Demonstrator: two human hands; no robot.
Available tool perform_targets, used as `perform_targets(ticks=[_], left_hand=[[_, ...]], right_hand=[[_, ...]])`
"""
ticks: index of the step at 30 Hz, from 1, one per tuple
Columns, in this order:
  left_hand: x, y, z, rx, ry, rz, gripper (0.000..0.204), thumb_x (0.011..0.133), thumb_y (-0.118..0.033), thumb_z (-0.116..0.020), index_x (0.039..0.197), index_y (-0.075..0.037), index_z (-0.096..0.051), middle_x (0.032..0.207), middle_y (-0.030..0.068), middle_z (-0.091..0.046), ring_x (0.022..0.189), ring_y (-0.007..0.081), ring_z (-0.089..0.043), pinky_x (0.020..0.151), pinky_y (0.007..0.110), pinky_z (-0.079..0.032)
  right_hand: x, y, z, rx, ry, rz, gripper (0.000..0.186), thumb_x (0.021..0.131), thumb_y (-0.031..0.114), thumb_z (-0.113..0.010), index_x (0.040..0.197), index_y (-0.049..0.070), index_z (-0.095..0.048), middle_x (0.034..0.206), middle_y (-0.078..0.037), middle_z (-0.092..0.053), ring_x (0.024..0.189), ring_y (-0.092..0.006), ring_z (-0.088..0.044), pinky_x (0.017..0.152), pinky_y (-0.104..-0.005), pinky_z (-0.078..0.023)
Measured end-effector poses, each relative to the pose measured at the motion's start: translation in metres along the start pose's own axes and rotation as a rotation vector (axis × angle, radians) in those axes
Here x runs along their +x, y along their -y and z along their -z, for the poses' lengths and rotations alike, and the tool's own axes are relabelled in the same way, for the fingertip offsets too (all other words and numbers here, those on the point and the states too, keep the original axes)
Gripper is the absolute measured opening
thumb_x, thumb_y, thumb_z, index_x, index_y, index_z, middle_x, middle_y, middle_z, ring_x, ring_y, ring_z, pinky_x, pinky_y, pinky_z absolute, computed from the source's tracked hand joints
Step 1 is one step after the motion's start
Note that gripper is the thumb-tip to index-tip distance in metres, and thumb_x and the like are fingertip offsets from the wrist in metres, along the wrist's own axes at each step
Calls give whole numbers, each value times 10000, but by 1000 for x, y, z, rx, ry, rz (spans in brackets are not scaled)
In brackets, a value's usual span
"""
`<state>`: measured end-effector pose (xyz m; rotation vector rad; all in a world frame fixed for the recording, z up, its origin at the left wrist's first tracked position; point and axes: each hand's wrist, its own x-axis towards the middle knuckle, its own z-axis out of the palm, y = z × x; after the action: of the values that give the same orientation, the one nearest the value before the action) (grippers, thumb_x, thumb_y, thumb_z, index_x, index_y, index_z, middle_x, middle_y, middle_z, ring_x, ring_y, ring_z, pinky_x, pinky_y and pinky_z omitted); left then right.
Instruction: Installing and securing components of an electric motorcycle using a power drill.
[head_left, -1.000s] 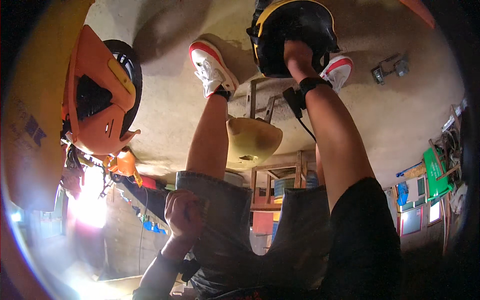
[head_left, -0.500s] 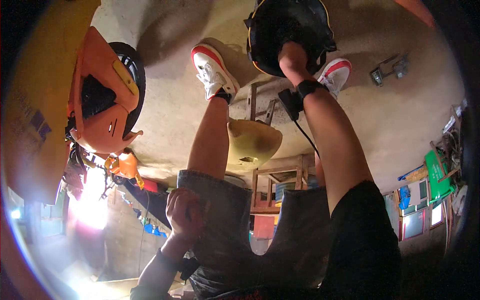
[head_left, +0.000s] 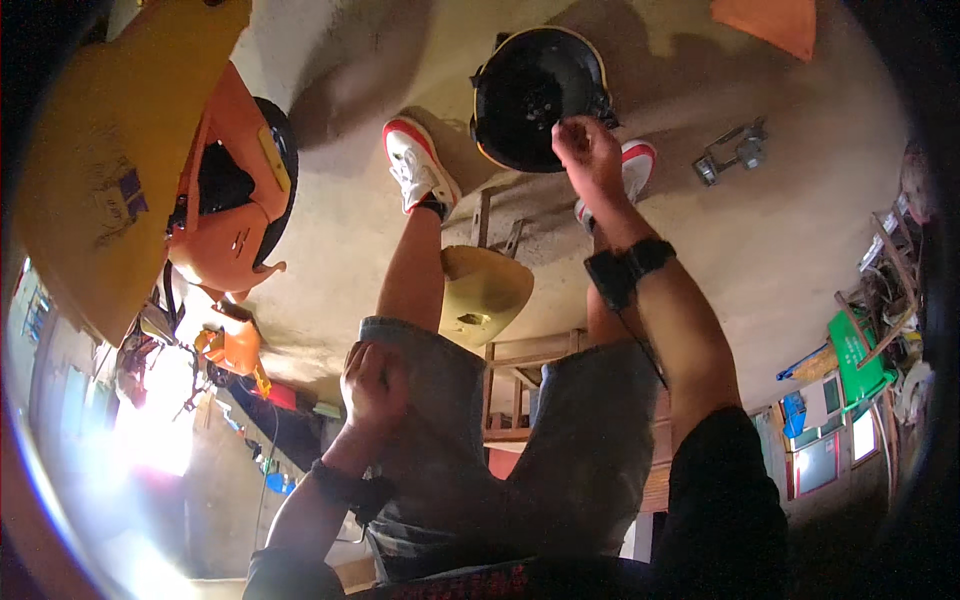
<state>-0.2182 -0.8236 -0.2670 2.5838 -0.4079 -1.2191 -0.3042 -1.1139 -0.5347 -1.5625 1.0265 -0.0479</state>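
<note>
A round black bowl-like vessel point(head_left: 520, 100) with a yellow rim lies on the floor ahead of my feet. Small pale bits show inside it. My right hand point(head_left: 595, 165) hovers over the vessel's near right edge, fingers curled together; whatever they may pinch is too small to tell. My left hand point(head_left: 375, 385) rests on my left thigh with its fingers folded in. Anything within that fist is hidden. Each wrist wears a black strap with a small box.
An orange scooter body point(head_left: 240, 200) stands at left beside a large yellow panel point(head_left: 130, 150). Between my legs are a yellow curved piece point(head_left: 485, 290) and a wooden frame point(head_left: 510, 435). A metal fitting point(head_left: 735, 150) and an orange piece point(head_left: 770, 22) lie at right.
My right hand has drawn back from inside the black vessel toward its near edge, fingers now curled. My left hand stays on the thigh. The view has shifted somewhat.
</note>
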Motion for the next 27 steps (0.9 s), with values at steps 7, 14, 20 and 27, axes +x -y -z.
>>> perform_targets(ticks=[7, 14, 20, 27], left_hand=[[1, -14, 2, 77, -85, -21, 145, 761, -145, -498, 797, -16, -556, 797, 209, -573, 778, 397, -544, 713, 487, -442], [-40, -36, 24, 295, 370, 225, 226, 823, -253, -492, 881, -59, -591, 819, 169, -625, 871, 359, -601, 771, 471, -475], [-87, -130, 90, -231, 304, -194, 376, 950, -254, -317, 1101, 10, -538, 936, 112, -621, 881, 233, -597, 759, 361, -465], [-244, -329, 293, -989, 253, -500, 270, 954, -235, -439, 1045, -10, -558, 888, 30, -596, 865, 120, -562, 794, 271, -455]], right_hand=[[-65, 169, 68, -65, 164, 208, 127, 792, 127, -662, 851, 41, -590, 722, -69, -623, 619, -138, -613, 577, -278, -492], [-162, 366, 149, -164, 191, 624, 168, 717, 105, -695, 848, 71, -595, 766, -66, -620, 589, -176, -609, 522, -292, -495], [-230, 497, 211, -126, 133, 964, 128, 690, 29, -694, 770, 35, -594, 696, -73, -585, 531, -168, -566, 476, -272, -461], [-327, 648, 278, -215, 193, 1128, 138, 668, 22, -678, 762, 42, -579, 682, -74, -581, 544, -211, -584, 470, -294, -464]])
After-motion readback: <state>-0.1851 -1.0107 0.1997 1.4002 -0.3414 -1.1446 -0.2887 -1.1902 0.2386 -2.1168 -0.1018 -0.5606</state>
